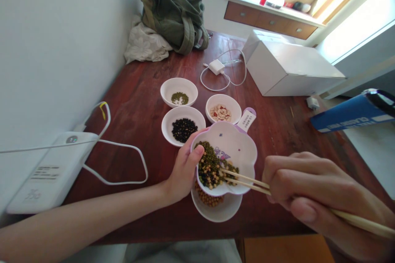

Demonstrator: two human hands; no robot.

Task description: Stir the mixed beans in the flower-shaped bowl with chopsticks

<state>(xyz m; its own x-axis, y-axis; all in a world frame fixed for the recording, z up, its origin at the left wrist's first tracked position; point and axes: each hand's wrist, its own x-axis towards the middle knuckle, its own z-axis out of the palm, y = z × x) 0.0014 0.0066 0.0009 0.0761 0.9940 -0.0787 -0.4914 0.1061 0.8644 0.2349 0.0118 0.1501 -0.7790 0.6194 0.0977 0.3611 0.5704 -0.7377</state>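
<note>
My left hand grips the left edge of a white and purple flower-shaped bowl, its thumb over the rim. Green, yellow and dark beans lie mixed at the bowl's lower left. In my right hand is a pair of wooden chopsticks, their tips among the beans. Partly hidden beneath the flower bowl is a round bowl of yellowish beans. Behind stand round white bowls: one with black beans, one with green beans, one with pale pieces.
A white power bank with a looped cable lies on the left. Farther back are a green bag, a white charger and a white box. A blue bottle lies at the right of the wooden table.
</note>
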